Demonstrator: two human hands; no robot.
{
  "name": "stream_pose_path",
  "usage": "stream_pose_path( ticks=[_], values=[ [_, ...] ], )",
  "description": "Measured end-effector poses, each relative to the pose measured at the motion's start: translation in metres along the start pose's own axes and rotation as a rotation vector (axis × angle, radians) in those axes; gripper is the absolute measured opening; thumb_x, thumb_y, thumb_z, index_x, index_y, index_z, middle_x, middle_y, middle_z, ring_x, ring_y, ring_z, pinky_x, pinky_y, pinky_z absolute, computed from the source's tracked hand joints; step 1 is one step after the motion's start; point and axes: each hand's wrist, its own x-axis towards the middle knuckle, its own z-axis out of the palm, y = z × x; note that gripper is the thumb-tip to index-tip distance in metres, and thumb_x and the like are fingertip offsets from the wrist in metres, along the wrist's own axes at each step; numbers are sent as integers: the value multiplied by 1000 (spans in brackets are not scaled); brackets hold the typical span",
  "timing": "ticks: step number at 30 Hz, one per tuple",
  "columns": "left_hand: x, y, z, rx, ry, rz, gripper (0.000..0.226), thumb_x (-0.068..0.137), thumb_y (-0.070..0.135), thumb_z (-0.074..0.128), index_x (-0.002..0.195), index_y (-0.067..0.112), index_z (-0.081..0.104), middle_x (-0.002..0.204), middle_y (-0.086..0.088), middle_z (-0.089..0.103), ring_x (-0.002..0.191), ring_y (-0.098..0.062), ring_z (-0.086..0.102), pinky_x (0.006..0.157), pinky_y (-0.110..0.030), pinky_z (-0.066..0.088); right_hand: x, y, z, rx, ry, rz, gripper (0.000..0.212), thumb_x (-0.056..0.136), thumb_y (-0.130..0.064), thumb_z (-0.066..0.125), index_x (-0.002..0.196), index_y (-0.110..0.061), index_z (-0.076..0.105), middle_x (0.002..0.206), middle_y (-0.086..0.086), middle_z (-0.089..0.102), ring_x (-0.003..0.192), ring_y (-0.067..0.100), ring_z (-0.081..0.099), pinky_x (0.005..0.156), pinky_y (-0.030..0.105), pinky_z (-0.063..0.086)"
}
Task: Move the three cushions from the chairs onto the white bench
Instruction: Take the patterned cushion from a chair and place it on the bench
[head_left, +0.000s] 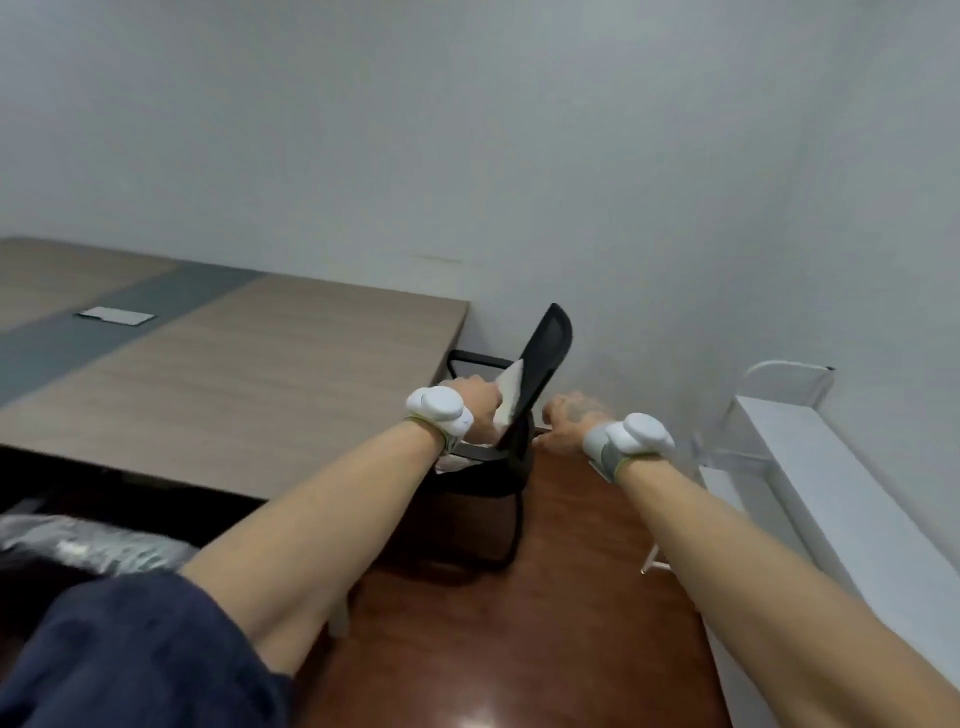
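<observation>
both arms stretched forward toward a black chair (540, 358) tucked at the end of the wooden table (249, 374), because a cushion sits there. left hand (475, 408) on the near side of the pale cushion (510, 397), which leans up against the mesh backrest; left grip seemingly pinching the cushion's edge, though the fingers are hidden behind the hand and motion blur leaves that uncertain. right hand (569, 423) just behind the backrest, blurred, fingers curled loosely downward, apparently touching nothing; right grip neither fully spread nor pressed together, probably reaching round to catch the cushion's far side or steady the chair. white wrist devices strapped on both forearms. white bench (810, 467) along the wall at right, near the chair, so only a short carry needed. only this one cushion in view; no cushion visible on the bench part shown. likely stage: picking up a cushion, lift not yet clearly begun.
</observation>
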Motion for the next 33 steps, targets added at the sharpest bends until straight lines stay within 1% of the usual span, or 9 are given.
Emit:
stream_pose_path(
  ticks=[2,4,9,14,18,21,25,29,33],
  values=[
    [-20,-40,2,-12,-13,-43,30,76,25,60,103,14,66,97,-10,69,83,-34,66,64,-33,51,9,-42,1,-10,-14,-42,44,84,-42,62,118,-13,61,123,10,62,109,32,62,91,39,53],
    [-55,-101,5,-36,-45,-135,36,79,23,62,112,11,65,101,-11,69,90,-34,66,66,-33,50,19,-109,6,-32,-26,-102,48,84,-44,60,123,-15,59,126,10,59,112,32,60,94,40,52],
    [-142,-232,16,-48,-50,-305,41,81,18,60,120,8,62,111,-12,67,104,-34,62,83,-39,55,29,-254,20,-39,-51,-252,53,90,-46,61,131,-14,53,135,10,53,121,30,55,96,36,48],
    [-224,-332,20,-47,-17,-424,42,78,20,63,119,10,63,111,-12,67,99,-33,64,77,-34,53,32,-373,33,-18,-51,-391,53,93,-42,59,134,-10,49,140,13,50,127,30,50,99,35,43],
    [-275,-398,30,-68,-39,-530,43,76,23,66,117,12,64,112,-11,68,101,-32,64,83,-38,56,39,-456,43,-28,-84,-494,56,92,-43,60,136,-10,49,142,13,48,128,30,50,99,35,43],
    [-292,-426,37,-75,-43,-555,44,76,28,67,117,14,65,113,-8,68,102,-31,64,74,-29,51,50,-493,53,-40,-89,-550,56,90,-43,62,134,-9,52,139,14,51,126,31,51,99,36,45],
    [-298,-459,52,-80,-93,-612,36,74,30,69,108,18,68,105,-6,69,91,-28,66,63,-25,43,74,-529,72,-57,-132,-603,55,89,-45,62,131,-10,55,134,13,56,121,31,56,98,37,49],
    [-278,-499,57,-73,-119,-630,43,75,30,72,116,16,66,110,-8,69,93,-29,66,65,-28,48,115,-560,94,-48,-170,-623,55,89,-46,63,130,-10,56,133,13,57,119,30,57,94,34,49],
    [-255,-529,63,-44,-142,-624,41,73,26,71,112,17,68,109,-9,69,90,-28,65,68,-31,52,148,-582,116,-25,-218,-624,54,88,-47,63,128,-11,57,133,14,57,118,30,58,93,33,48]
  ],
)
